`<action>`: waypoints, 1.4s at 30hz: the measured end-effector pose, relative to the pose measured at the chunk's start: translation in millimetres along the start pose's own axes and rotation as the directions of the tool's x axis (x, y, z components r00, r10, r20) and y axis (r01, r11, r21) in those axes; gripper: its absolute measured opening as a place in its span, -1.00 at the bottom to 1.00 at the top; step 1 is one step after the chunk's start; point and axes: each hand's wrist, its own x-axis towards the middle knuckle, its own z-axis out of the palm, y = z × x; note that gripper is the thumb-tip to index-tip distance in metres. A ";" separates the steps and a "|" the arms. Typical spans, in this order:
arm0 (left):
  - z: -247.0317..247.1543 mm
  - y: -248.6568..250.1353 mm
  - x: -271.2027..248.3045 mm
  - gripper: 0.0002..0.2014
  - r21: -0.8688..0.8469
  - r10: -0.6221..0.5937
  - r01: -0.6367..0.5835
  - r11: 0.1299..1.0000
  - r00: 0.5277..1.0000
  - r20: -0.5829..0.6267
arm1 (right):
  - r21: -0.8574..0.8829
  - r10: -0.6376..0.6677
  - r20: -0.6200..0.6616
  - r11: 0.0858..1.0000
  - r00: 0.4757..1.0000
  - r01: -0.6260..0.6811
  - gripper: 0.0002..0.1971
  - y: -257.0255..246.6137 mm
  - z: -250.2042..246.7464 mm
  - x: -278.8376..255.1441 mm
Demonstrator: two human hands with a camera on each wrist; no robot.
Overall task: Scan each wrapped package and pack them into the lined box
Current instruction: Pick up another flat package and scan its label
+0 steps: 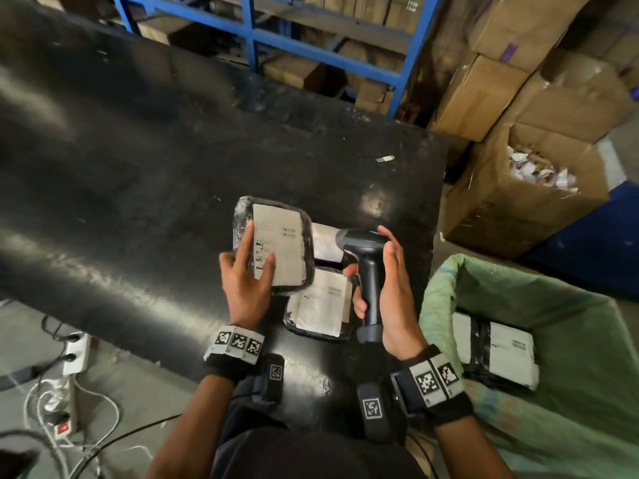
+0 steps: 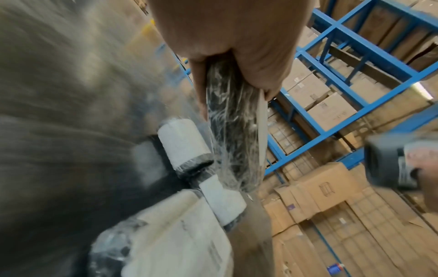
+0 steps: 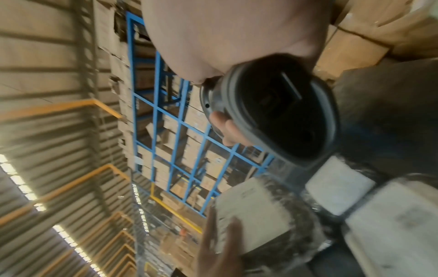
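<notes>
My left hand [image 1: 247, 271] grips a black film-wrapped package [image 1: 276, 245] with a white label, lifted above the black table [image 1: 138, 167] with the label facing up. In the left wrist view that package [image 2: 233, 131] shows edge-on between thumb and fingers. My right hand [image 1: 378, 288] grips the handle of a dark handheld scanner [image 1: 364, 267], whose head sits just right of the held package. The scanner's base [image 3: 277, 114] fills the right wrist view. Two more wrapped packages [image 1: 320, 309] [image 1: 326, 242] lie on the table beneath. One package [image 1: 498, 352] lies inside the green-lined box [image 1: 553, 305].
Cardboard boxes [image 1: 518, 98] pile up at the right, one open box [image 1: 539, 174] holding paper scraps. Blue shelving [image 1: 325, 46] stands behind the table. A power strip and cables [image 1: 69, 375] lie on the floor at the left.
</notes>
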 end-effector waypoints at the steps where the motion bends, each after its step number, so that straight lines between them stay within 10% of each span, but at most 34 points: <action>1: 6.1 7.5 -1.0 -0.31 -0.026 0.012 -0.013 1.000 1.000 -0.007 | 0.018 -0.015 0.024 1.000 1.000 0.014 -0.64 -6.8 5.3 -3.2; 20: 36.2 50.5 -10.2 -0.34 -0.233 0.089 -0.092 0.968 0.996 -0.022 | -0.107 -0.042 0.010 0.993 0.999 0.043 -0.62 -43.3 5.7 -23.4; 30: 20.0 25.2 -34.8 -0.33 -0.091 -0.038 0.041 0.995 0.999 0.035 | -0.320 0.320 -0.344 0.844 0.883 -0.431 -0.55 80.9 -84.4 -15.1; 42: 21.7 30.4 -39.3 -0.36 -0.064 -0.048 0.056 0.996 0.992 0.121 | -0.349 0.318 -0.382 0.820 0.868 -0.454 -0.48 151.2 -100.8 25.8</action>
